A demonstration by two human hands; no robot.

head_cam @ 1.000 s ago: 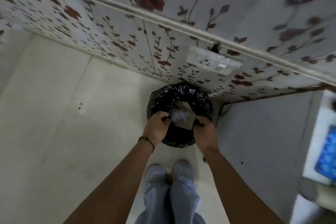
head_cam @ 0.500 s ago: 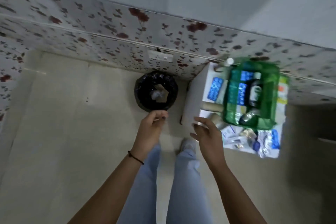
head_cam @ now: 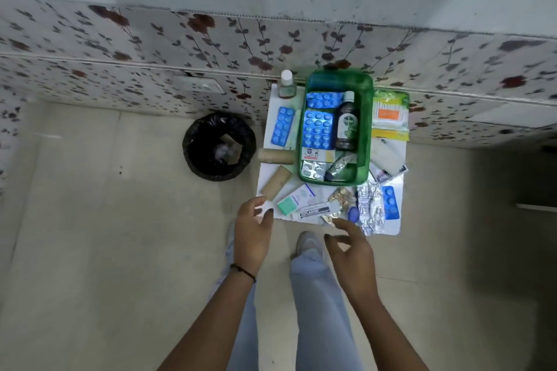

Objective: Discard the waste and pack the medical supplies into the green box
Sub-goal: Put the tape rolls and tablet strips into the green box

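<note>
Two empty hands hover at the near edge of a small white table, and you hold nothing in either. Starting at your left, a bin lined with a black bag stands on the floor at eleven o'clock from your left hand, just beside the table, with some crumpled waste in its bottom. That left hand has its fingers relaxed and apart, the tips over the table's near-left corner; you cannot tell whether they touch it. At twelve o'clock from it lie two cardboard rolls, then a blue pill strip, then a clear bottle upright at the far edge. The green box sits toward the back middle of the table, at twelve o'clock from your right hand; it holds blue pill strips, a dark bottle lying down, a tube and foil strips. Your right hand is loosely spread, fingers slightly bent, just short of a white carton. At one o'clock from it lies crumpled foil, and farther back, right of the box, a pack of cotton swabs.
</note>
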